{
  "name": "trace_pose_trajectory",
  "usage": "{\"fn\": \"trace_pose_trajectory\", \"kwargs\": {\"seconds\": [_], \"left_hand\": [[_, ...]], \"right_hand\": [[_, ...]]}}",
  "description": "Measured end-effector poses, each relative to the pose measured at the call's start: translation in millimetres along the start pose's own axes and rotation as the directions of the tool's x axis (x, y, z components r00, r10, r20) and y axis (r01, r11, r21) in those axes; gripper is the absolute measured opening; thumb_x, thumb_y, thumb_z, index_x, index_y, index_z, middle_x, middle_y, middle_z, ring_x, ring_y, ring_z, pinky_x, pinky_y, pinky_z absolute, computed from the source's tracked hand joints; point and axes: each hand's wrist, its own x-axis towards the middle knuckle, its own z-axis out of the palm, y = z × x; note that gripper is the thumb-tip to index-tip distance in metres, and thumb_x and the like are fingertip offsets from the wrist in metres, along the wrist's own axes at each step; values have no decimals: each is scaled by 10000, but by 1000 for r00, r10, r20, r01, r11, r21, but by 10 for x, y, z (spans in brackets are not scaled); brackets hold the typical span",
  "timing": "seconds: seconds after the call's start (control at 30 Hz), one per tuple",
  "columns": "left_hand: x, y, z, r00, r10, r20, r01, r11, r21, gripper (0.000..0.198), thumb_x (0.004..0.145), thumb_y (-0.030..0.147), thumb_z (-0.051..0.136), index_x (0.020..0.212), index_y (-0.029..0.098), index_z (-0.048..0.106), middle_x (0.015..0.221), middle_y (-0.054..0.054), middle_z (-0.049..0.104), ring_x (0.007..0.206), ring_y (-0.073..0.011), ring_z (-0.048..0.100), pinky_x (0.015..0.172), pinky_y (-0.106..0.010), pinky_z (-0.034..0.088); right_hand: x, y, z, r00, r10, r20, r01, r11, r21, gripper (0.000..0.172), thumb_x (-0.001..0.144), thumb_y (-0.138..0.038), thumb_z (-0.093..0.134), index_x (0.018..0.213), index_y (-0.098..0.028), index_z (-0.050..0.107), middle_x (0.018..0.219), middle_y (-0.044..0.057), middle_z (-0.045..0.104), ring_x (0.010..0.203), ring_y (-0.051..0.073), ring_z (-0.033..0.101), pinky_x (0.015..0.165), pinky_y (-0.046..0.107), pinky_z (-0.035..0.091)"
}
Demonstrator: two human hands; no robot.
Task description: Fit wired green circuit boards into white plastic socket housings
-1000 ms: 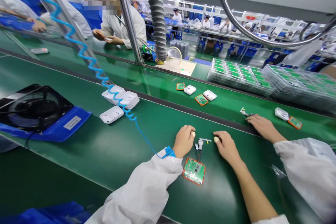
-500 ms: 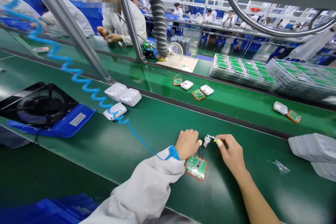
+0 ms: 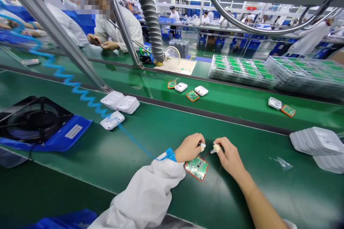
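While a square, orange-rimmed green circuit board [image 3: 197, 169] is being supported at the frame's lower centre, a small white connector [image 3: 203, 145] is being pinched by the left hand [image 3: 189, 147], a pale wired connector [image 3: 213, 151] by the right hand [image 3: 228, 154].

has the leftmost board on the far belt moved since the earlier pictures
Yes: the leftmost board has shifted left along the far belt, narrowing its sideways gap to the fixed grey duct.
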Motion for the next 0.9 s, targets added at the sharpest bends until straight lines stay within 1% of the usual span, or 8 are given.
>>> {"fn": "trace_pose_trajectory", "kwargs": {"seconds": [0.03,0.1,0.2,0.27,0.33,0.5,0.67,0.9], "left_hand": [[8,13,15,1000,-10,21,14,984,-178,120,730,115,502,830,176,531,831,-18,579,800,-150,533,734,-276,402],[22,37,56,997,-33,68,63,857,-511,112,745,190,546,848,162,512,815,-25,601,776,-141,565,722,-270,424],[39,54,114,991,-85,100,131,667,-733,251,693,276,646,848,146,498,767,-21,592,699,-120,568,671,-251,431],[46,54,134,989,-137,57,135,669,-731,288,658,281,682,837,141,506,726,0,564,639,-93,534,627,-225,411],[47,52,141,985,-171,-10,120,732,-670,246,661,264,670,806,141,515,694,16,541,613,-80,503,600,-208,387],[15,88,130,985,-143,-100,74,863,-499,89,713,169,560,793,150,524,696,24,548,625,-85,489,593,-205,374],[-15,147,110,993,-101,-61,70,917,-392,70,719,147,539,788,153,544,658,42,507,592,-79,440,551,-197,333],[-12,134,109,996,-77,-40,55,916,-397,77,739,206,548,791,149,541,653,39,498,583,-83,426,546,-202,321]], "right_hand": [[0,-7,3,1000,-11,16,11,1000,4,163,907,-294,370,899,-210,509,831,29,555,755,161,527,690,284,421],[-1,-23,0,999,-29,34,29,1000,12,166,906,-277,362,902,-212,515,837,35,550,764,166,526,689,289,425],[-2,-52,-24,998,-60,33,60,998,20,162,899,-239,361,921,-215,520,855,40,552,785,168,527,702,294,427],[-3,-70,-40,996,-81,28,81,997,11,160,898,-221,365,921,-216,523,866,41,553,800,168,525,712,298,424],[-5,-78,-47,995,-95,32,95,995,-7,158,900,-216,362,916,-217,519,890,45,555,828,173,523,733,307,419],[-9,-63,-38,994,-86,65,91,993,-81,152,894,-190,347,898,-215,496,890,46,557,837,185,515,732,321,397],[-2,-54,-47,993,-71,94,83,988,-130,177,891,-179,335,903,-217,508,887,47,551,838,189,503,740,331,384],[3,-49,-66,991,-61,120,80,984,-159,174,881,-160,349,900,-211,514,886,38,545,834,182,496,734,320,372]]}}
